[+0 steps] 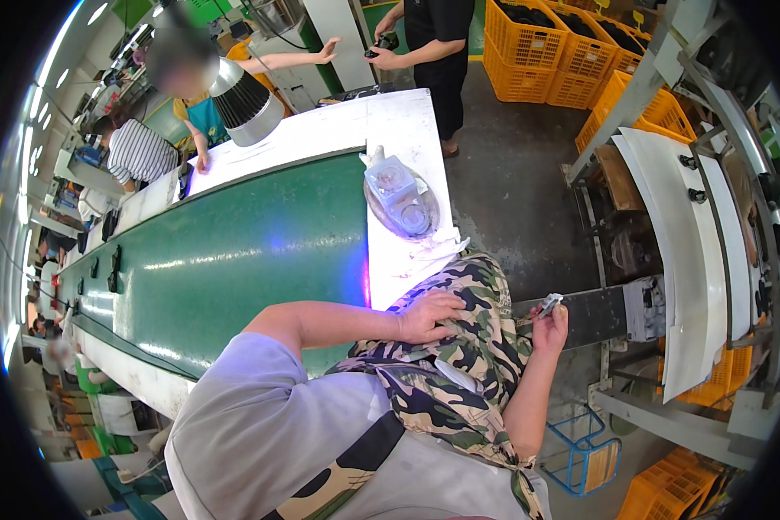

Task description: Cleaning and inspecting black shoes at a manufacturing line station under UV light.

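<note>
My left hand (pixel 430 316) lies on the camouflage apron (pixel 455 390) over my lap, its fingers flat on the cloth and holding nothing. Out to the right of the apron, my right hand (pixel 549 329) is closed on a small silver-white object (pixel 550 303); its kind is too small to make out. Beyond my left hand, on the white table (pixel 399 113), stands an oval tray (pixel 433 201) with a clear plastic container (pixel 396 189) in it. A crumpled white cloth (pixel 438 247) lies at the table edge near my apron.
A green conveyor belt (pixel 234 251) runs leftward, carrying several dark pieces. A lamp (pixel 247 108) hangs over its far edge. Co-workers stand across and beyond the table; one holds a dark item (pixel 386 43). Orange crates (pixel 529 52), a metal rack (pixel 685 260) and a blue-framed stool (pixel 585 451) stand right.
</note>
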A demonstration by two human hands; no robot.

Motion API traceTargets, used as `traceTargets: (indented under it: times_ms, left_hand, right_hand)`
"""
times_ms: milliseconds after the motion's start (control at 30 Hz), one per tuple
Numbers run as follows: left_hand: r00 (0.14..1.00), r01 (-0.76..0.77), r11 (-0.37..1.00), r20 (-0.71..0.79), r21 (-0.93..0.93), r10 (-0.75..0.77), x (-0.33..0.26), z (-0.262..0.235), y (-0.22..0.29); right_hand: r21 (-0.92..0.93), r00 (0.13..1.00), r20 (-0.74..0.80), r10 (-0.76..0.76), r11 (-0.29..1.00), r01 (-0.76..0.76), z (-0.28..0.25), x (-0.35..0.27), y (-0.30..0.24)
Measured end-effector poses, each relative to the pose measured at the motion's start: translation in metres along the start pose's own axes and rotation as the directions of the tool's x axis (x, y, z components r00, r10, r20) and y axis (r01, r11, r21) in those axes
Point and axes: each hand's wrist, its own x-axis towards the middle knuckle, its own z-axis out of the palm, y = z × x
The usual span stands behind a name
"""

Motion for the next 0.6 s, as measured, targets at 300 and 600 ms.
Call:
traceTargets:
  times_ms: [300, 600]
  left_hand:
    - [1.000, -0.006, 1.000, 0.005, 0.006, 0.006, 0.0003, 0.0004, 0.0003]
    - [1.000, -0.006, 1.000, 0.017, 0.005, 0.006, -0.0007, 0.0006, -0.0012]
  right_hand:
    - [-0.020, 1.000, 0.007, -0.002, 1.000, 0.002, -0.0045, 0.0012, 0.0006]
    - [-0.018, 1.000, 0.017, -0.005, 1.000, 0.005, -0.0036, 0.0023, 0.0015]
